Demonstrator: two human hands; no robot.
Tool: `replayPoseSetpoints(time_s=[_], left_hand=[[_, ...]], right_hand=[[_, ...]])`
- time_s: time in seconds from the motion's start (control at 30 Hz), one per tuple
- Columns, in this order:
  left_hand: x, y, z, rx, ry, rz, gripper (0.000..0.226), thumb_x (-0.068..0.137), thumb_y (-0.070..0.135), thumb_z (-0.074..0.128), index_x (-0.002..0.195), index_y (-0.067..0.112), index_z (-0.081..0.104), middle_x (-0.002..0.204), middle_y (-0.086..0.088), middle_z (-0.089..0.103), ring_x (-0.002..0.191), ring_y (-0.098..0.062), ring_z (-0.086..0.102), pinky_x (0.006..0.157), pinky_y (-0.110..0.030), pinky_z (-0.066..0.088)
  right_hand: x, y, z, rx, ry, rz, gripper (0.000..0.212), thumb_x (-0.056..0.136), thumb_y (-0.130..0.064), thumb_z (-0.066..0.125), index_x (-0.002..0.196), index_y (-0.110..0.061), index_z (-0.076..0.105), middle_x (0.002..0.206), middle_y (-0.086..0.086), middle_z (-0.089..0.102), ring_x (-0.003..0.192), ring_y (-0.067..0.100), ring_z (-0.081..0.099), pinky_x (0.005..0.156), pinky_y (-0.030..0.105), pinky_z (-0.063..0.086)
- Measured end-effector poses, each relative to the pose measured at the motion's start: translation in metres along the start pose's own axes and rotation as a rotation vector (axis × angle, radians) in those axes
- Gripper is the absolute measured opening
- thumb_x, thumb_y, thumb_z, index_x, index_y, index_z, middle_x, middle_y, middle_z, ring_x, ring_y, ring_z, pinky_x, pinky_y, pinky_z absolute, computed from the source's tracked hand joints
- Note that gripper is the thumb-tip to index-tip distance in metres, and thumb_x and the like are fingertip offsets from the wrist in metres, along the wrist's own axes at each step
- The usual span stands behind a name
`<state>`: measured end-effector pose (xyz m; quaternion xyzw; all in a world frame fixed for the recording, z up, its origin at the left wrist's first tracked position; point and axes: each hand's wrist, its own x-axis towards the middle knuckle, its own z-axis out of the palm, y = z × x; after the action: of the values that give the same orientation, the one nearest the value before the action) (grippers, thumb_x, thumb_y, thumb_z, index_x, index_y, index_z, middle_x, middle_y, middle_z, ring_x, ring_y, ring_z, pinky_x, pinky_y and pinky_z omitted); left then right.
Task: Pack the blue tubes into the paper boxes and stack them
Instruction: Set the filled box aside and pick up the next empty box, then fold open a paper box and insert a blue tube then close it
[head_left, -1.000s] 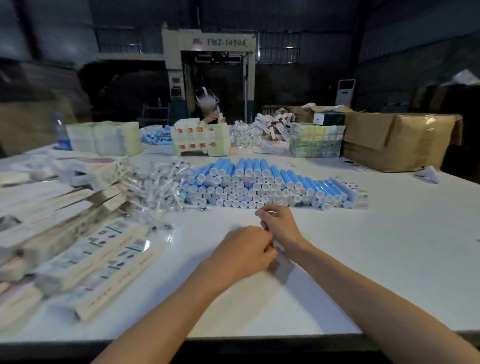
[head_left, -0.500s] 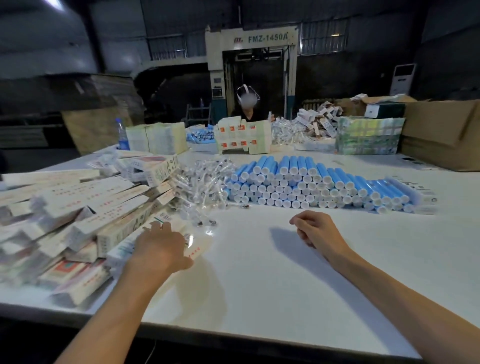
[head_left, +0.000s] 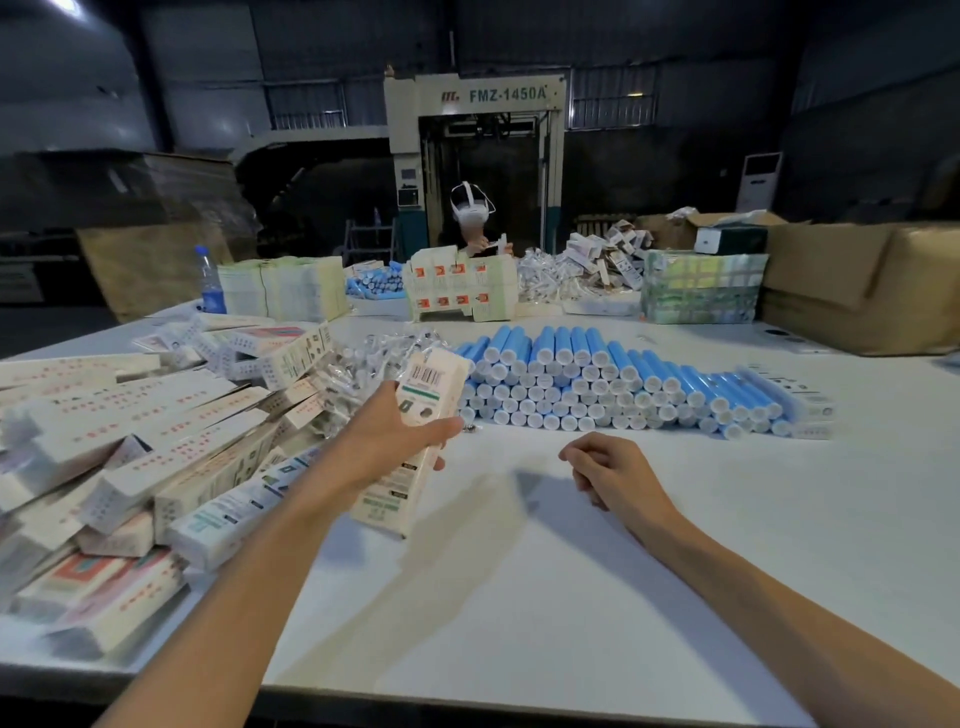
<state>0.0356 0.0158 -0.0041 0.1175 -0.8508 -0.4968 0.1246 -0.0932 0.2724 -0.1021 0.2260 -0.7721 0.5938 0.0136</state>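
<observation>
My left hand grips a long cream paper box around its middle and holds it tilted above the white table, barcode end up. My right hand rests on the table to the right of the box, fingers curled, holding nothing I can see. A stacked row of blue tubes with white caps lies across the table beyond both hands. A heap of the same paper boxes covers the left side.
Clear plastic-wrapped small parts lie between the box heap and the tubes. A person works at the far side behind more boxes. A water bottle stands far left; a large cardboard carton sits far right.
My left hand reached into the box heap, then lifted one paper box up and toward the middle. My right hand stayed curled on the table. The view shifted left.
</observation>
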Motion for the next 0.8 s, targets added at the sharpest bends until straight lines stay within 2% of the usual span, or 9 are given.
replayPoseSetpoints(time_s=[0.07, 0.17, 0.27, 0.37, 0.43, 0.5, 0.63, 0.7, 0.8], left_hand=[[0.013, 0.004, 0.01, -0.242, -0.057, 0.0, 0.038, 0.101, 0.041, 0.072, 0.133, 0.026, 0.06, 0.105, -0.002, 0.082, 0.089, -0.022, 0.082, 0.074, -0.037, 0.059], [0.033, 0.004, 0.025, -0.583, -0.092, -0.066, 0.031, 0.111, 0.021, 0.05, 0.14, 0.014, 0.058, 0.119, -0.022, 0.077, 0.11, -0.037, 0.076, 0.093, -0.05, 0.061], [0.048, -0.008, 0.04, -0.566, 0.016, 0.005, 0.029, 0.111, 0.018, 0.05, 0.138, 0.016, 0.061, 0.116, -0.016, 0.078, 0.11, -0.032, 0.076, 0.103, -0.053, 0.058], [0.055, -0.028, 0.05, -0.565, 0.12, 0.112, 0.023, 0.11, 0.024, 0.058, 0.132, 0.023, 0.065, 0.116, -0.002, 0.08, 0.106, -0.022, 0.077, 0.093, -0.043, 0.062], [0.059, -0.038, 0.052, -0.586, 0.125, 0.143, 0.019, 0.106, 0.025, 0.065, 0.125, 0.024, 0.068, 0.107, 0.002, 0.082, 0.099, -0.017, 0.079, 0.081, -0.032, 0.063], [0.061, -0.044, 0.053, -0.61, 0.142, 0.139, 0.019, 0.101, 0.024, 0.073, 0.12, 0.024, 0.069, 0.101, 0.004, 0.083, 0.093, -0.014, 0.08, 0.068, -0.023, 0.061], [0.064, -0.05, 0.053, -0.662, 0.17, 0.067, 0.026, 0.098, 0.022, 0.077, 0.122, 0.017, 0.069, 0.101, -0.003, 0.082, 0.088, -0.017, 0.08, 0.063, -0.024, 0.059], [0.065, -0.051, 0.052, -0.682, 0.177, 0.041, 0.025, 0.1, 0.023, 0.075, 0.123, 0.018, 0.068, 0.102, -0.004, 0.082, 0.089, -0.018, 0.08, 0.065, -0.025, 0.06], [0.066, -0.05, 0.051, -0.732, 0.187, 0.044, 0.02, 0.101, 0.022, 0.074, 0.12, 0.02, 0.068, 0.1, -0.003, 0.082, 0.084, -0.013, 0.08, 0.063, -0.021, 0.059]], right_hand=[[0.003, -0.009, -0.005, -0.082, 0.029, -0.049, 0.017, 0.102, -0.016, 0.062, 0.089, -0.015, 0.072, 0.063, 0.001, 0.065, 0.053, 0.014, 0.051, 0.05, 0.026, 0.042], [0.018, -0.027, -0.012, -0.272, 0.069, -0.165, 0.013, 0.103, -0.014, 0.061, 0.096, -0.016, 0.072, 0.073, -0.003, 0.069, 0.063, 0.008, 0.061, 0.062, 0.021, 0.046], [0.046, -0.048, -0.011, -0.499, 0.111, -0.302, 0.016, 0.104, -0.011, 0.057, 0.113, -0.014, 0.071, 0.094, -0.002, 0.07, 0.079, 0.013, 0.061, 0.072, 0.029, 0.051], [0.085, -0.067, 0.002, -0.729, 0.108, -0.461, 0.028, 0.104, -0.01, 0.056, 0.13, -0.013, 0.063, 0.119, 0.002, 0.062, 0.102, 0.015, 0.054, 0.087, 0.035, 0.05], [0.113, -0.075, 0.017, -0.874, 0.087, -0.517, 0.039, 0.101, -0.006, 0.055, 0.139, -0.011, 0.057, 0.136, 0.006, 0.058, 0.124, 0.023, 0.05, 0.096, 0.041, 0.048], [0.136, -0.08, 0.033, -1.02, 0.054, -0.543, 0.046, 0.099, -0.005, 0.053, 0.145, -0.009, 0.053, 0.145, 0.009, 0.056, 0.132, 0.029, 0.047, 0.103, 0.044, 0.046], [0.164, -0.08, 0.055, -1.235, 0.039, -0.485, 0.035, 0.107, -0.027, 0.044, 0.133, -0.009, 0.061, 0.136, 0.011, 0.065, 0.129, 0.031, 0.049, 0.106, 0.044, 0.041], [0.164, -0.077, 0.061, -1.306, 0.035, -0.437, 0.031, 0.107, -0.024, 0.043, 0.116, -0.007, 0.067, 0.121, 0.012, 0.071, 0.12, 0.032, 0.052, 0.102, 0.043, 0.041], [0.159, -0.073, 0.065, -1.336, 0.073, -0.462, 0.026, 0.108, -0.021, 0.049, 0.106, -0.007, 0.07, 0.111, 0.013, 0.072, 0.111, 0.033, 0.055, 0.096, 0.042, 0.043]])
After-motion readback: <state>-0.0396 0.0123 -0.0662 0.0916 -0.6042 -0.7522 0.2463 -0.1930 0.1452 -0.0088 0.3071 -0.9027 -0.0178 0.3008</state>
